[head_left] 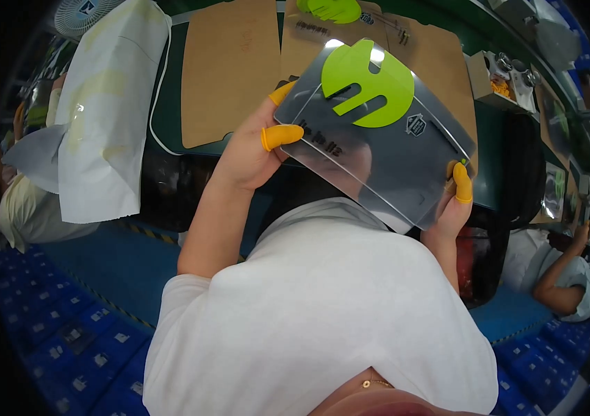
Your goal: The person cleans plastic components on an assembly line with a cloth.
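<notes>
A clear plastic panel (392,163) is held tilted in front of my chest, above the bench's near edge. It carries a large lime-green round shape (395,87), a small dark badge and some dark print. My left hand (253,152) grips its left edge, with the thumb on the face and a finger behind. My right hand (452,208) pinches the lower right corner, its other fingers hidden below the panel. Yellow finger cots cover both thumbs and a left finger.
Brown cardboard sheets (231,76) lie on the green bench, with another green-marked clear panel (336,10) on top. At left stand a long white wrapped object (111,111) and a fan (83,15). An open carton (496,80) holds small parts. Another person (565,277) sits at right.
</notes>
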Available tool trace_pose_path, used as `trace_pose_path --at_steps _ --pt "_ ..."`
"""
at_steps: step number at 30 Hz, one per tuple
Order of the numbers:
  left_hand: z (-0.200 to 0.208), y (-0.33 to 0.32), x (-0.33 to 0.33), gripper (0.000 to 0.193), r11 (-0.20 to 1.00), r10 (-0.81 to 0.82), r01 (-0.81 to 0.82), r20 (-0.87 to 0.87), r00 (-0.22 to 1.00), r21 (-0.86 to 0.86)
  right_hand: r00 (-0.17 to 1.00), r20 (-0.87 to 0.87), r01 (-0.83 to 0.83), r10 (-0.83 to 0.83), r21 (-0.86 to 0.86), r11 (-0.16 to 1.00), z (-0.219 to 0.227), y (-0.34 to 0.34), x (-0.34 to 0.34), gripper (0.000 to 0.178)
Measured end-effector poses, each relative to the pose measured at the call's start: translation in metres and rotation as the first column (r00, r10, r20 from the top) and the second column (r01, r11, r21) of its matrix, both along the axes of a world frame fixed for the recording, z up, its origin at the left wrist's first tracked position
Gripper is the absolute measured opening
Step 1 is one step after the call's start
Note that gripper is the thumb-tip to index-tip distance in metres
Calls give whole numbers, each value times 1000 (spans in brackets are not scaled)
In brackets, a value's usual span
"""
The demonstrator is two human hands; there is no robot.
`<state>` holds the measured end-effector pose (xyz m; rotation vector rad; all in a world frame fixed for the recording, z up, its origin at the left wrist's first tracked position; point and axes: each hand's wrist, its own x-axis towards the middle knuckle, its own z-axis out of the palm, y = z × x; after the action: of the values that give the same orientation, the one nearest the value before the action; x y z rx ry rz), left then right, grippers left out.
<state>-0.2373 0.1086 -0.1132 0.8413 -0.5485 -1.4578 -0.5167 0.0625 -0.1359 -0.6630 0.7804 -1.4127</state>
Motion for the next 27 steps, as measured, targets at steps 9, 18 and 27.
trace_pose_path --at_steps 9,18,27 --pt "-3 -8 12 47 999 6 -6 3 1000 -44 997 -76 22 -24 -31 999 21 8 22 22" --pt "-5 -8 14 43 996 87 -84 179 980 -24 990 -56 -130 132 45 991 12 9 19 28" --pt "-13 -13 29 34 993 118 -119 148 982 -8 988 -41 -147 150 63 987 9 13 23 31"
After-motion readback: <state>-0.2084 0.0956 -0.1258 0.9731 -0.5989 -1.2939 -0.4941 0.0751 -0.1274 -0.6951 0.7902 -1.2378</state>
